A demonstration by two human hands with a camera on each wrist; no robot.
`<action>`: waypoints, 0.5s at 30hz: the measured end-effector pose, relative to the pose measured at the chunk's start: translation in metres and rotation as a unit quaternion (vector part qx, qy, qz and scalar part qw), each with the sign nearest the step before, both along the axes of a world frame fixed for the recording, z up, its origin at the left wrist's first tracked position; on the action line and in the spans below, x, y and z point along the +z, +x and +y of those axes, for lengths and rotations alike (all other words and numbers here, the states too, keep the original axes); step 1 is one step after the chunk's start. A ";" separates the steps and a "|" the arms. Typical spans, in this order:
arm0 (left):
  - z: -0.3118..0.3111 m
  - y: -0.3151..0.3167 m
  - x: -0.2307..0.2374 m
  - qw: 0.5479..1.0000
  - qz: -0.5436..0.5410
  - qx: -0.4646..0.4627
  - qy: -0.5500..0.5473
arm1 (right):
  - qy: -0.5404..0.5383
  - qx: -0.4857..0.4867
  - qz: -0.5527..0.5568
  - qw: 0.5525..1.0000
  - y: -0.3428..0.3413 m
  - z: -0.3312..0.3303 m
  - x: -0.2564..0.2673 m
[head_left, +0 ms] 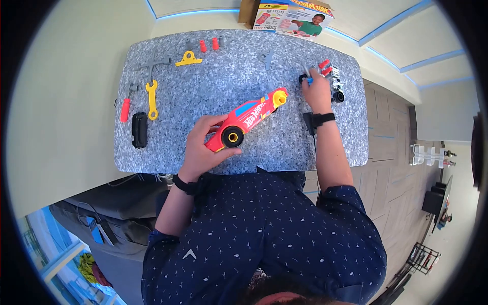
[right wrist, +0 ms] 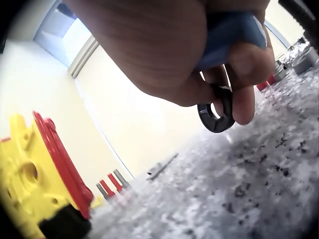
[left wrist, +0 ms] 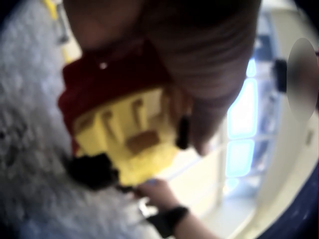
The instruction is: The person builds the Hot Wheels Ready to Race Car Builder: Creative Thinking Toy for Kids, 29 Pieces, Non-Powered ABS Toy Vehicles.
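Observation:
In the head view the left hand [head_left: 200, 148] grips the rear of a red toy car [head_left: 243, 118], thumb beside its black wheel [head_left: 233, 137]. A yellow round part [head_left: 279, 98] shows at the car's other end. The car's yellow underside [left wrist: 132, 129] faces the left wrist view. At the table's right, the right hand [head_left: 317, 95] pinches a blue piece [right wrist: 232, 40] and has its fingertips at a black ring-shaped part [right wrist: 215, 117], close above the tabletop in the right wrist view. The ring is partly hidden by fingers.
Red pegs and grey parts, with a black wheel [head_left: 338, 96], lie right of the right hand. On the left lie a yellow wrench [head_left: 152, 100], red screwdriver [head_left: 125, 110] and black case [head_left: 139, 130]. A yellow part [head_left: 188, 59] lies at the back; a box [head_left: 295, 19] stands beyond.

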State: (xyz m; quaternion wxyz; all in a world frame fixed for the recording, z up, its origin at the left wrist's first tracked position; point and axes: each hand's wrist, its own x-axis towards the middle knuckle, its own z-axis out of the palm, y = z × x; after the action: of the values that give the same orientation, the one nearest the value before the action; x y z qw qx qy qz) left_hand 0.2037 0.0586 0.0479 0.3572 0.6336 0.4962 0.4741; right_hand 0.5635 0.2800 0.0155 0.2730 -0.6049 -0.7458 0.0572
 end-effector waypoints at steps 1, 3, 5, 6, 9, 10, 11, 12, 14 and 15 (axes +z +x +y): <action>0.001 -0.001 0.000 1.000 0.001 -0.008 0.009 | -0.017 -0.011 0.016 1.000 0.004 -0.004 0.002; 0.002 -0.003 -0.001 1.000 0.008 -0.017 0.021 | -0.042 0.011 0.177 0.983 0.003 -0.022 0.013; 0.002 -0.004 -0.002 0.999 0.013 -0.023 0.030 | -0.164 0.007 0.359 0.919 -0.018 -0.057 0.060; 0.002 -0.005 -0.002 0.999 0.015 -0.025 0.034 | -0.188 0.042 0.376 0.906 -0.028 -0.074 0.076; 0.002 -0.004 -0.001 0.998 0.024 -0.027 0.041 | -0.277 0.107 0.396 0.869 -0.059 -0.125 0.114; 0.002 -0.003 -0.001 0.998 0.027 -0.028 0.042 | -0.255 0.182 0.401 0.861 -0.072 -0.137 0.114; 0.001 -0.001 -0.002 0.998 0.037 -0.026 0.048 | -0.231 0.256 0.403 0.848 -0.083 -0.145 0.112; 0.000 0.001 -0.003 0.997 0.047 -0.023 0.054 | -0.239 0.267 0.389 0.849 -0.090 -0.152 0.110; -0.002 0.004 -0.001 0.995 0.063 -0.019 0.074 | -0.256 0.291 0.360 0.849 -0.101 -0.161 0.103; -0.003 0.006 0.003 0.994 0.069 -0.018 0.088 | -0.245 0.300 0.355 0.851 -0.105 -0.163 0.101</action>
State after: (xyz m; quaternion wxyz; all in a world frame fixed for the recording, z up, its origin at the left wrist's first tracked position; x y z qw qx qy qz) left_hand 0.2101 0.0555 0.0504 0.2735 0.7026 0.4644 0.4646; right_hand 0.4587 0.1168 0.1166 0.3315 -0.3374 -0.7051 0.5283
